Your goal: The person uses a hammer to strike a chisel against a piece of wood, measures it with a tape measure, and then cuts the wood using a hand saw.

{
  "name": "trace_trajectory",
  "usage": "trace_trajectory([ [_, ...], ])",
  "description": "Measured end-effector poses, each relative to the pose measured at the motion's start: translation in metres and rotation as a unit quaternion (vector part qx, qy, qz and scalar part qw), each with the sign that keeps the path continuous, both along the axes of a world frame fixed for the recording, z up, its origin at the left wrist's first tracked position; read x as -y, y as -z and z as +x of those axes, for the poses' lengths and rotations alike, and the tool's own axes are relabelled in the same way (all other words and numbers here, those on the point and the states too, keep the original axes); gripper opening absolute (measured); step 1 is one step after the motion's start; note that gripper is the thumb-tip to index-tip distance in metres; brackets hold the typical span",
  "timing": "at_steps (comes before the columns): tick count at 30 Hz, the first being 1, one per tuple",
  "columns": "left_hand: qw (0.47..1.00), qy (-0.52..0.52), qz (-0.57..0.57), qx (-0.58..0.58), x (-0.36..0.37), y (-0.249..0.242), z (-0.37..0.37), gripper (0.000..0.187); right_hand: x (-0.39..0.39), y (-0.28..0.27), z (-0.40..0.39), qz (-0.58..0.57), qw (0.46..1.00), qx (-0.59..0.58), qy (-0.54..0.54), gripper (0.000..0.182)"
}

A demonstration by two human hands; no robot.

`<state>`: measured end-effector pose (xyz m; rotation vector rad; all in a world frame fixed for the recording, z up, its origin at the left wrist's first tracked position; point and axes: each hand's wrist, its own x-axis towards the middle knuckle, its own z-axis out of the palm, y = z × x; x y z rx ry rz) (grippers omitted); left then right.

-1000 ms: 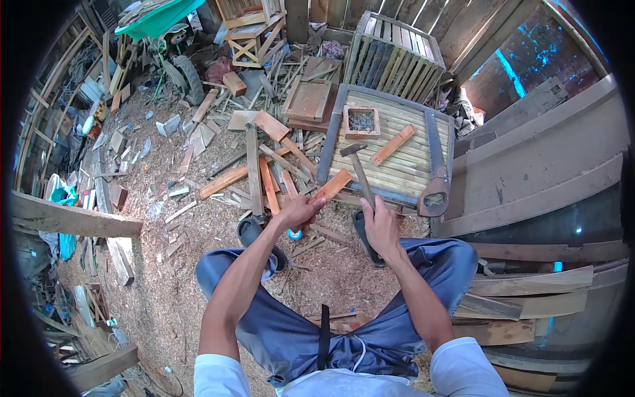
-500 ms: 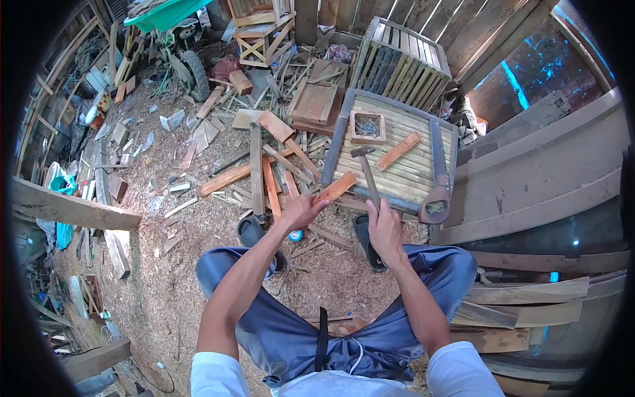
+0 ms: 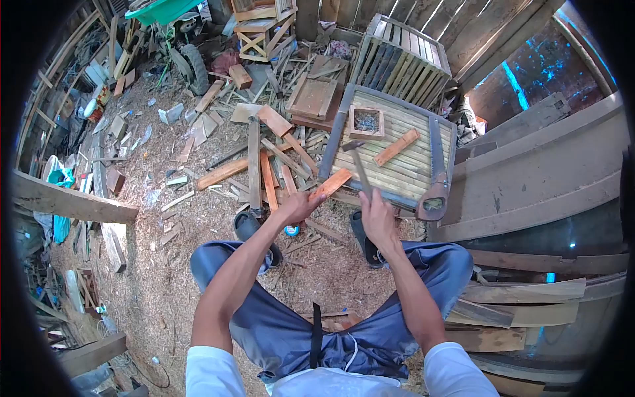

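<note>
My left hand (image 3: 297,206) grips the near end of a short orange-brown wood block (image 3: 333,183), whose far end reaches the front left edge of a slatted bench (image 3: 411,180). In my right hand (image 3: 378,218) is a hammer (image 3: 361,169), held by its handle with the head up, just right of the block. Over the slats the hammer head looks apart from the block. A second wood piece (image 3: 397,147) lies on the bench, behind the hammer. Near it stands a small square wooden box (image 3: 366,123) of nails or similar small metal bits.
A handsaw (image 3: 436,165) lies along the bench's right side. Behind stands a slatted crate (image 3: 401,63). Offcuts and a long plank (image 3: 254,165) litter the sawdust floor on the left. A blue round object (image 3: 292,230) sits by my left sandal (image 3: 247,226). Boards (image 3: 529,291) are stacked at right.
The hammer and my right hand have shifted slightly left, the head now tilted further left. My left hand and its wood block have also moved a little left and the view has shifted slightly.
</note>
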<state>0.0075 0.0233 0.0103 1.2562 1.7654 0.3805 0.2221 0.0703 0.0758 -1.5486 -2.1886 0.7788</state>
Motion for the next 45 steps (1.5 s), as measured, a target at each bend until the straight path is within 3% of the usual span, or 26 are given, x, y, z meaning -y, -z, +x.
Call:
trace_trajectory([
  [2, 0.999, -0.014, -0.017, 0.035, 0.002, -0.014, 0.004, 0.068, -0.006, 0.041, 0.005, -0.021, 0.996, 0.06, -0.056, 0.03],
  [5, 0.985, 0.017, 0.156, -0.073, 0.007, 0.029, 0.001, 0.064, -0.007, 0.041, 0.002, -0.035, 0.991, 0.106, -0.075, 0.03],
  [10, 0.993, 0.004, 0.12, -0.016, 0.009, 0.036, -0.001, 0.061, -0.001, 0.01, -0.008, -0.038, 0.997, 0.053, -0.042, 0.033],
  [14, 0.999, -0.017, 0.027, 0.016, 0.01, 0.005, 0.0, 0.067, -0.001, 0.04, -0.002, -0.019, 0.997, 0.048, -0.051, 0.033],
  [17, 0.996, 0.004, 0.082, -0.018, 0.009, 0.023, -0.003, 0.061, -0.009, 0.065, 0.005, -0.015, 0.994, 0.081, -0.065, 0.031],
  [19, 0.986, 0.053, 0.144, -0.062, 0.012, 0.027, -0.007, 0.061, -0.007, 0.042, 0.0, -0.028, 0.992, 0.111, -0.062, 0.032],
  [22, 0.988, 0.043, 0.114, -0.091, 0.008, 0.033, -0.004, 0.062, -0.001, 0.015, -0.006, -0.053, 0.996, 0.061, -0.025, 0.033],
  [25, 0.993, 0.011, 0.097, -0.073, 0.011, 0.032, -0.005, 0.062, 0.001, 0.024, -0.002, -0.006, 0.999, 0.038, -0.032, 0.034],
  [29, 0.983, 0.027, 0.15, -0.103, 0.011, 0.027, -0.003, 0.067, -0.009, 0.053, 0.006, 0.013, 0.994, 0.097, -0.05, 0.033],
  [33, 0.978, 0.052, 0.126, -0.16, 0.012, 0.029, -0.008, 0.067, -0.001, 0.036, 0.007, 0.009, 0.993, 0.106, -0.043, 0.032],
  [37, 0.987, 0.035, 0.106, -0.117, 0.013, 0.031, -0.009, 0.071, 0.005, 0.037, 0.003, -0.007, 0.995, 0.101, -0.021, 0.031],
  [43, 0.99, 0.016, 0.106, -0.093, 0.01, 0.036, -0.01, 0.066, 0.002, 0.01, -0.008, 0.037, 0.999, -0.031, 0.019, 0.026],
  [45, 0.988, 0.017, 0.119, -0.099, 0.011, 0.032, -0.009, 0.066, 0.005, 0.008, -0.011, 0.021, 1.0, -0.008, 0.015, 0.026],
])
